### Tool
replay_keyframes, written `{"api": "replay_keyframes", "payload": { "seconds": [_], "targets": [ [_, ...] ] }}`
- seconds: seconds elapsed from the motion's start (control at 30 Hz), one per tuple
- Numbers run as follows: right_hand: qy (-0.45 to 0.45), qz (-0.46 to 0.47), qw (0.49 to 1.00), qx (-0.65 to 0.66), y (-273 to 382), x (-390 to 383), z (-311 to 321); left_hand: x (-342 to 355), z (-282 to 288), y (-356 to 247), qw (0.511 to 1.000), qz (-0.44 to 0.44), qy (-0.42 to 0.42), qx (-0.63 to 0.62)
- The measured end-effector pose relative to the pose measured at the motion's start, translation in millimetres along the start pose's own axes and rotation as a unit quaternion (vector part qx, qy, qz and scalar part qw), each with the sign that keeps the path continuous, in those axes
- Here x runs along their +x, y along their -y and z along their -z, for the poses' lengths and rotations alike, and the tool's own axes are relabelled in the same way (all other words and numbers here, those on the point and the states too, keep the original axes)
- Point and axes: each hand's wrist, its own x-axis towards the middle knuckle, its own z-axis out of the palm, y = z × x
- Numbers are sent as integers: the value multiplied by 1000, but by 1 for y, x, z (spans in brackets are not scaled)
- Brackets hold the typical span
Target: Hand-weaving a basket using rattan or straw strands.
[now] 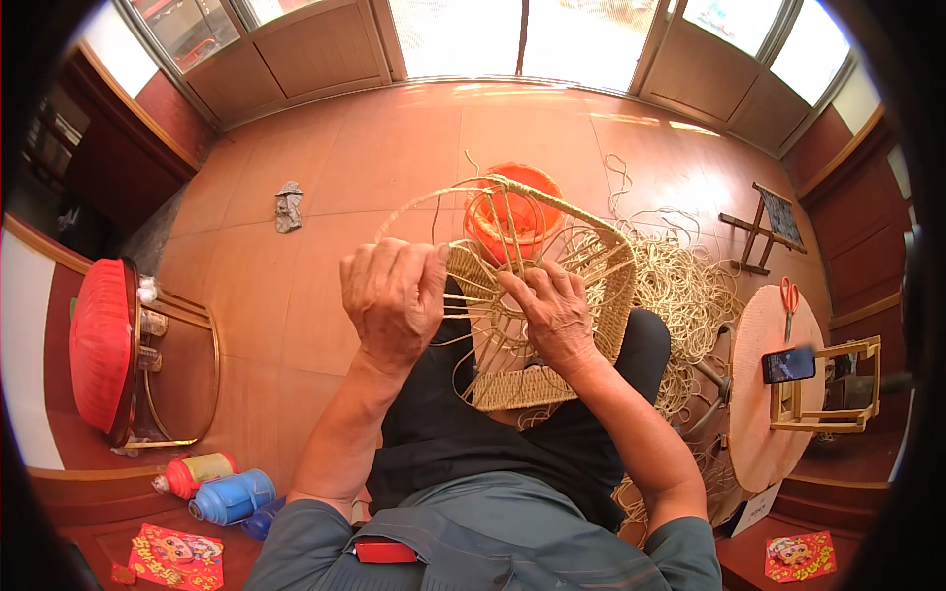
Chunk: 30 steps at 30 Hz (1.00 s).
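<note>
A partly woven straw-cord basket (618,286) rests between my knees, with bare cords strung across its open middle. My left hand (394,295) is closed at its left side, where a strand of straw cord (414,204) arcs down to the fist; its grip hides the strand's end. My right hand (552,305) bends over the basket's middle, thumb and fingers closed on the strung cords (507,281). Just beyond, an orange bucket (542,182) stands on the floor, partly covered by the basket's upper edge.
A large tangled pile of straw cord (680,286) lies to my right. Beyond it are a folding stool (774,225) and a round table (759,433) with scissors (789,297) and a phone (788,365). Bottles (232,495) lie at lower left; a grey cloth (288,209) lies ahead.
</note>
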Motion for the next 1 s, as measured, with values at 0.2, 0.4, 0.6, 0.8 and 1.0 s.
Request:
{"api": "replay_keyframes", "payload": {
  "seconds": [0.2,0.4,0.6,0.8,1.0],
  "targets": [
    [-15,8,1000,-15,-1,0,-4,-15,-26,11,995,-26,87,43],
    [-16,9,1000,-20,-1,4,-2,-8,-48,16,981,15,193,6],
    [-8,6,1000,-4,4,4,-4,7,-132,42,820,246,252,-452],
    [-11,9,1000,-7,4,2,-4,18,-109,39,755,295,317,-492],
    [-21,1,1000,9,3,7,-5,-5,-70,38,801,301,197,-478]
  ]
}}
